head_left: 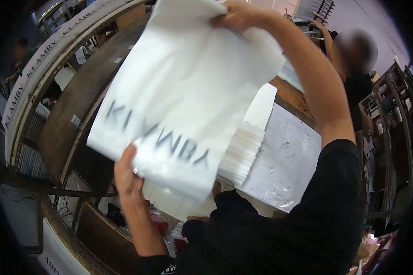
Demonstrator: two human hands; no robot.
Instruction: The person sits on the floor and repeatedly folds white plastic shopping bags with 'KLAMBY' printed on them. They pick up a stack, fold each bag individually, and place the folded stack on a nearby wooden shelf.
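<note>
A large, glossy white printed sheet (183, 78) with dark lettering along its near end hangs stretched between my hands. Whether it is a single layer or a bag, I cannot tell. My left hand (128, 172) pinches its near left edge, thumb on the face and fingers mostly hidden. At the far end, my right hand (238, 17) is closed on the upper edge, blurred by motion. Partly beneath the sheet lies a stack of white sheets (243, 153) with ruffled edges, resting on a scuffed white board (291, 151) to the right.
On the left stands a long brown wooden rack (73, 123) with a bare dark surface. Metal shelving (392, 133) lines the right side. A co-worker (358, 82) in dark clothes is at the far right. Clear plastic wrapping (172, 233) lies low by my left forearm.
</note>
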